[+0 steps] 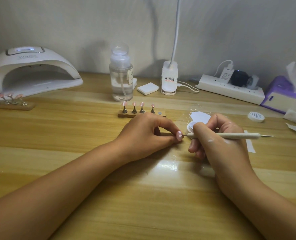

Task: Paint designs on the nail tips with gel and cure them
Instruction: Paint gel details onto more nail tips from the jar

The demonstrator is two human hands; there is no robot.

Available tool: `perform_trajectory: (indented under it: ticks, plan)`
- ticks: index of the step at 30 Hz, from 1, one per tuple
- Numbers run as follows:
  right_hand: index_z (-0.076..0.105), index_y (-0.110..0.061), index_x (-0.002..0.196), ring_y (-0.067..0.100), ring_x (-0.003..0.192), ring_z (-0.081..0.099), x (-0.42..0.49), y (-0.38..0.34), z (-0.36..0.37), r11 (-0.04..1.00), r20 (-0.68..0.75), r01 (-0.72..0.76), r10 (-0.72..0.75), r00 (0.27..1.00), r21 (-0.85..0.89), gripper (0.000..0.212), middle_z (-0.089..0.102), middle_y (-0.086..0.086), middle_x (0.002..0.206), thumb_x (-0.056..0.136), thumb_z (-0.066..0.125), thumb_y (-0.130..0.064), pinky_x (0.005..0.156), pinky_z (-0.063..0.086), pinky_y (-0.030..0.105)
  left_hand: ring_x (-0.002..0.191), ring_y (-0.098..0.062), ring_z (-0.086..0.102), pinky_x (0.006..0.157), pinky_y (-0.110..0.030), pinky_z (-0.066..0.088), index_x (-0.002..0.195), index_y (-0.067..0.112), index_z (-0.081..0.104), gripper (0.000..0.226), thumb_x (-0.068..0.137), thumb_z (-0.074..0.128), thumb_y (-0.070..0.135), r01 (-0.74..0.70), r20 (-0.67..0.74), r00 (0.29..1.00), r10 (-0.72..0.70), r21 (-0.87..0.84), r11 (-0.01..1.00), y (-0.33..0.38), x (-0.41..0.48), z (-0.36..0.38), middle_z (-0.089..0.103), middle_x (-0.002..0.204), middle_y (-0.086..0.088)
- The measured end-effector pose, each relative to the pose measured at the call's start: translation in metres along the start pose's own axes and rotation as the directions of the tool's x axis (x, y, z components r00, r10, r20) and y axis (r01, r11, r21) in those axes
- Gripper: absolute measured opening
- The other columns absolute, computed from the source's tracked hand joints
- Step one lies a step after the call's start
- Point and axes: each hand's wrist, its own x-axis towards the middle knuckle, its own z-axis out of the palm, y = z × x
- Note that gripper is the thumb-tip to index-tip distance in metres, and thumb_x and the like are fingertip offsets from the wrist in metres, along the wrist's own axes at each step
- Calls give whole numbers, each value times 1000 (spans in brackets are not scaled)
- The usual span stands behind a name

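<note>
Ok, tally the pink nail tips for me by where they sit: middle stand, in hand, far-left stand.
Dotted tips on the middle stand: 4
Dotted tip held in the left hand: 1
Pink tips on the far-left stand: too blurred to count
Total counted: 5

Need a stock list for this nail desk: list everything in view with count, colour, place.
nail tip: 1, pink with white dots, centre
dotting tool: 1, cream, point at the nail tip
standing nail tips: 4, pink, dotted, on centre wooden stand
second stand: 1, wooden, far left
curing lamp: 1, white, back left
pump bottle: 1, clear, back centre
desk lamp: 1, white, right of bottle
power strip: 1, white, back right
tissue box: 1, purple, far right
gel pot: 1, white, behind dotting tool
left hand: 1, fingers pinch nail tip
right hand: 1, grips dotting tool
</note>
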Motion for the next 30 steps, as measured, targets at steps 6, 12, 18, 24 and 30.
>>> perform_trajectory:
  ticks: [6,12,18,24,30]
  plan:
    - [45,-20,54,16,41,45,1,4,1,994,3,-4,4,1000,-106,23,59,12,45,69,62,-23,46,37,28,43,2,43,46,-10,25,87,27,78,5,83,76,30,10,12,1000,-10,8,1000,1,0,-1,51,49,34]
    - [46,-19,55,15,40,46,2,5,1,993,12,10,-9,1000,-116,21,60,13,46,67,61,-25,46,37,28,41,2,42,45,-10,24,87,26,78,4,84,76,28,6,9,1000,-6,17,1000,1,1,-1,50,48,34]
    - [45,-19,57,18,41,43,3,7,0,992,1,9,-9,1000,-125,21,60,12,47,68,62,-25,39,35,28,42,2,43,46,-10,25,86,30,77,3,84,76,30,6,13,1000,-6,22,1000,0,0,-1,50,48,34]
    - [45,-19,57,17,39,44,2,6,0,994,12,23,-22,1000,-107,24,60,13,47,73,63,-20,37,36,26,42,2,42,45,-10,25,85,31,76,3,83,77,29,1,5,1000,-1,22,1000,0,1,-1,50,47,33]
    - [44,-19,57,18,40,43,3,7,-2,995,5,22,-22,1000,-96,33,60,14,47,82,64,-10,37,35,27,43,3,43,46,-9,25,87,29,77,3,84,77,29,-4,4,1000,4,20,1000,-1,1,-1,50,49,35]
